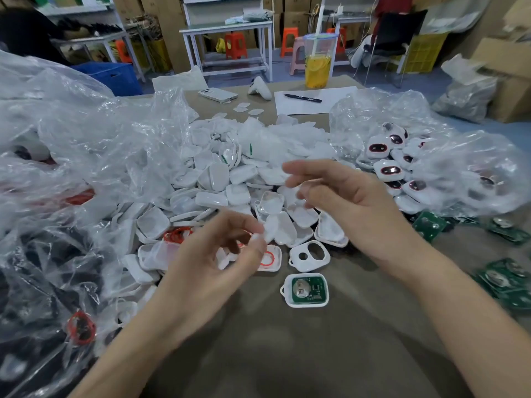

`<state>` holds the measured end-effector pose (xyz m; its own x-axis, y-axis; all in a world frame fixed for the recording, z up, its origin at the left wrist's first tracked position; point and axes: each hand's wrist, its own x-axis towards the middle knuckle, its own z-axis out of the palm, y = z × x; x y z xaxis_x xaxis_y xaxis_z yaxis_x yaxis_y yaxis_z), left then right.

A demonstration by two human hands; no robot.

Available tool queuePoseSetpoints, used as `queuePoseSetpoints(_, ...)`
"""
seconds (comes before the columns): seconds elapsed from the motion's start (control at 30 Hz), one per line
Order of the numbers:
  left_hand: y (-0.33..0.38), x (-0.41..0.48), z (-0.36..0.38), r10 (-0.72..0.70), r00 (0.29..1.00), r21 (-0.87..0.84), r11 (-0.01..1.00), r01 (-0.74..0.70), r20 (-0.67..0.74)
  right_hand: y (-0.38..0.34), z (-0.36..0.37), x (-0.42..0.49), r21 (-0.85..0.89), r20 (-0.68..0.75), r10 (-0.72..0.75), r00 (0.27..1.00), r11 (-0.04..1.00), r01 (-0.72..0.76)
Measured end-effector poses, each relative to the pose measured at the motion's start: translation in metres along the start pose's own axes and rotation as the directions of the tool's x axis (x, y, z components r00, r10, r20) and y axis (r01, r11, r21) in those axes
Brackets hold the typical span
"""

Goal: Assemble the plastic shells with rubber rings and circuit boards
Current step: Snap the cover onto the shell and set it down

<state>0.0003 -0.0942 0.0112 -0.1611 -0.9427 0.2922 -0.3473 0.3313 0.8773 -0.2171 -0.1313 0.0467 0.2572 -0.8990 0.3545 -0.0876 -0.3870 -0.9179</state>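
A white shell holding a green circuit board [306, 290] lies on the table in front of me. Just behind it sit a shell with a red rubber ring [271, 259] and a white cover with two holes [309, 255]. My left hand [212, 262] hovers over the ringed shell, thumb and fingertips pinched on a small whitish piece that is blurred. My right hand [344, 202] floats above the pile of white shells [218, 179] with fingers loosely spread and nothing visible in them. Loose red rings [178, 235] and green boards [428, 225] lie at the sides.
Crumpled clear plastic bags [86, 156] crowd the left; another bag [465, 173] covers finished units with dark windows [388, 170] on the right. Farther back are a phone [217, 95], a marker [303, 98] on paper and a jug of yellow drink [317, 64].
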Motion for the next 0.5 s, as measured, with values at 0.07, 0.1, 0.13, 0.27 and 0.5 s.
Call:
queuePoseSetpoints(0.07,-0.002,-0.005,0.003,0.118,0.992,0.2,0.972,-0.125,0.045,-0.001,-0.012,-0.007,-0.146,-0.018,-0.051,0.999,0.988,0.048)
queuePoseSetpoints(0.1,-0.003,-0.006,0.004,0.169,0.981,0.267,0.945,-0.19,0.099,0.0,-0.017,-0.012,-0.229,0.002,-0.067,0.998,0.971,0.065)
queuePoseSetpoints(0.13,-0.004,-0.007,0.006,0.201,0.966,0.316,0.917,-0.243,0.159,0.001,-0.022,-0.017,-0.302,0.031,-0.065,0.997,0.951,0.071)
queuePoseSetpoints(0.27,-0.006,-0.009,0.012,0.237,0.929,0.38,0.862,-0.336,0.283,0.005,-0.032,-0.032,-0.42,0.172,0.037,0.984,0.907,0.039)
queuePoseSetpoints(0.5,-0.005,-0.009,0.015,0.245,0.905,0.425,0.82,-0.385,0.347,0.003,-0.043,-0.039,-0.4,0.368,0.265,0.891,0.911,-0.105)
